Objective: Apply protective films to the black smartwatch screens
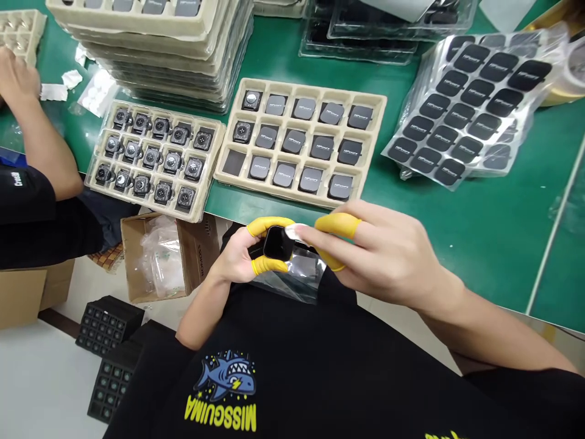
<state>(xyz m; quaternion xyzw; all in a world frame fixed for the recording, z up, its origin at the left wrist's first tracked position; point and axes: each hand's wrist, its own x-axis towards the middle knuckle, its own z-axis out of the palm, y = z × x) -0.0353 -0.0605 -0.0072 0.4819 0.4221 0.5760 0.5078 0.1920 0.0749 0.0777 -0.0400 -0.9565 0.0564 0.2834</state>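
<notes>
A dark square watch body [278, 244] is held by its edges in my left hand [235, 253], its glossy black face turned up. Yellow finger cots cover the thumb and a finger of that hand. My right hand [388, 250], also with yellow cots, pinches a small white wad [294, 231], perhaps cloth or tissue, against the watch's upper right corner. A clear plastic bag [304, 274] shows just below the watch, over my lap. Just beyond my hands lies a beige tray [315, 90] of watches, most with dark printed covers on their faces; its front left pocket has no watch.
Another tray [208, 183] holds watches with their sensor backs up. Behind it rises a tall tray stack [183, 67]. Dark sticker sheets [441, 137] lie at right. A co-worker's arm [46, 143] is at left; below stands an open carton [194, 256].
</notes>
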